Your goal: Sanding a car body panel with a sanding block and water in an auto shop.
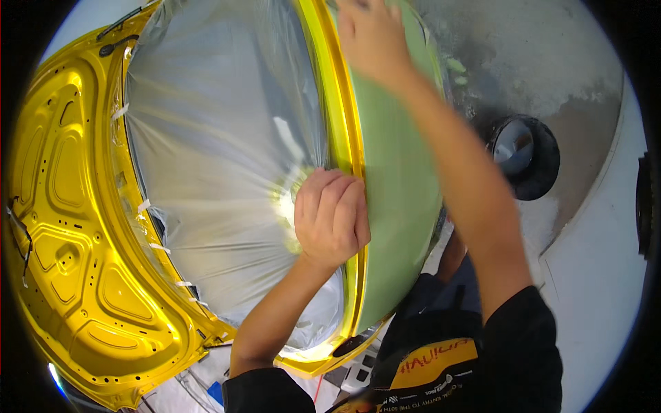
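Observation:
My left hand (333, 217) is closed with its fingers curled over the yellow painted rim (353, 148) of a car body. Along that rim's right side runs a broad, curved, pale green car panel (396, 206) with a matt surface. At the top of the view my right hand (374, 43) is over the far part of this panel. It is blurred and its fingertips run toward the picture's edge, so whether it holds anything is hidden. Wrinkled clear plastic film (213, 144) covers the wide opening left of the rim.
An open yellow lid (65, 227) with cut-outs and holes stands at the left. White tape pieces (160, 248) line the film's left edge. On the grey floor (571, 76) at right is a round black container (533, 158). My dark shirt (441, 372) fills the lower right.

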`<state>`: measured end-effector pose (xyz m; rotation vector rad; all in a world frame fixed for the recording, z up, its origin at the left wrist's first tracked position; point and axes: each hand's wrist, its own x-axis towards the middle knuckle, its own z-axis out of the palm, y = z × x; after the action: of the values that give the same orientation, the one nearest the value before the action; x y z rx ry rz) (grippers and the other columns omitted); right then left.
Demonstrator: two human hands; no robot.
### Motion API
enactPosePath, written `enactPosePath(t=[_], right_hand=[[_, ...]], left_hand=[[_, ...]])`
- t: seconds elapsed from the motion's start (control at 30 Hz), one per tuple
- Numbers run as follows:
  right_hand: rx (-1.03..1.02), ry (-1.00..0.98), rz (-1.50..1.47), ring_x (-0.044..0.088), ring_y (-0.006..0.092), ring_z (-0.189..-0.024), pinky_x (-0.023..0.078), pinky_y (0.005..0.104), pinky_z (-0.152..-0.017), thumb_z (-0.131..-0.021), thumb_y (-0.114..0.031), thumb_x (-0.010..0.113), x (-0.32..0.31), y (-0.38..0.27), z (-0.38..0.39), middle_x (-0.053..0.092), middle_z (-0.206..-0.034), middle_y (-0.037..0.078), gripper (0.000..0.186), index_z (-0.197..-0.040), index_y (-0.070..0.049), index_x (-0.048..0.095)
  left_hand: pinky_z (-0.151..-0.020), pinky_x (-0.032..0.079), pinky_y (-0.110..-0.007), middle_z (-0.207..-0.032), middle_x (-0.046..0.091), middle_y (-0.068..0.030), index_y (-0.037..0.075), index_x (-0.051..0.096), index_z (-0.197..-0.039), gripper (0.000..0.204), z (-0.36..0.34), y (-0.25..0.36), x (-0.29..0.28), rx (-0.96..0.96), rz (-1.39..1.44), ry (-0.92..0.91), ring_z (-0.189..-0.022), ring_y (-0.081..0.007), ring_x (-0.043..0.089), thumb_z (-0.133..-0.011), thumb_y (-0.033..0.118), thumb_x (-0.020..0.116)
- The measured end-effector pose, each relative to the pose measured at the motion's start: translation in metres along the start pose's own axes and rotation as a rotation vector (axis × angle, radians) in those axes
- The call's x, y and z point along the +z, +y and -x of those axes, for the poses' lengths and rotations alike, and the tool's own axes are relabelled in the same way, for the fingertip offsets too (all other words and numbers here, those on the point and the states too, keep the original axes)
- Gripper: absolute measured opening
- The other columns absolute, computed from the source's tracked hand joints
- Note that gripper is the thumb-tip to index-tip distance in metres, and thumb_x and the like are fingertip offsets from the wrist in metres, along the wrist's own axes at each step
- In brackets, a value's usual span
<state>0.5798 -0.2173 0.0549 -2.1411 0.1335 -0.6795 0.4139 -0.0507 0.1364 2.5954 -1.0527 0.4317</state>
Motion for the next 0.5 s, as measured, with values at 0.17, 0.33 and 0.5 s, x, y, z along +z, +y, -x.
enactPosePath(t=[0.17, 0.33, 0.5], right_hand=[[0.125, -0.197, -0.120, 0.054, 0.0344, -0.119, 0.039, 0.0512, -0.100, -0.093, -0.010, 0.060, -0.061, -0.084, 0.216, 0.057, -0.135, 0.019, 0.047, -0.140, -0.008, 0.063], [0.015, -0.036, -0.136, 0.055, 0.0377, -0.113, 0.043, 0.0498, -0.097, -0.094, -0.010, 0.057, -0.009, -0.010, 0.077, 0.065, -0.119, 0.018, 0.043, -0.137, -0.008, 0.064], [-0.033, -0.009, -0.120, 0.055, 0.0373, -0.114, 0.042, 0.0491, -0.098, -0.094, -0.013, 0.060, 0.025, 0.011, 0.013, 0.063, -0.124, 0.018, 0.044, -0.138, -0.008, 0.063]], left_hand=[[-0.089, 0.055, -0.048, -0.097, 0.069, -0.0134, 0.000, 0.066, -0.104, 0.026, 0.011, -0.008, -0.020, -0.035, -0.025, -0.040, -0.093, -0.0356, 0.067, -0.078, -0.003, 0.067], [-0.090, 0.055, -0.050, -0.096, 0.069, -0.0130, 0.001, 0.066, -0.102, 0.026, 0.002, 0.001, -0.008, -0.045, 0.026, -0.027, -0.093, -0.0348, 0.067, -0.077, -0.002, 0.068], [-0.091, 0.056, -0.050, -0.095, 0.068, -0.0131, 0.001, 0.067, -0.099, 0.023, 0.000, 0.000, -0.006, -0.060, -0.011, -0.042, -0.092, -0.0341, 0.067, -0.076, -0.002, 0.068]])
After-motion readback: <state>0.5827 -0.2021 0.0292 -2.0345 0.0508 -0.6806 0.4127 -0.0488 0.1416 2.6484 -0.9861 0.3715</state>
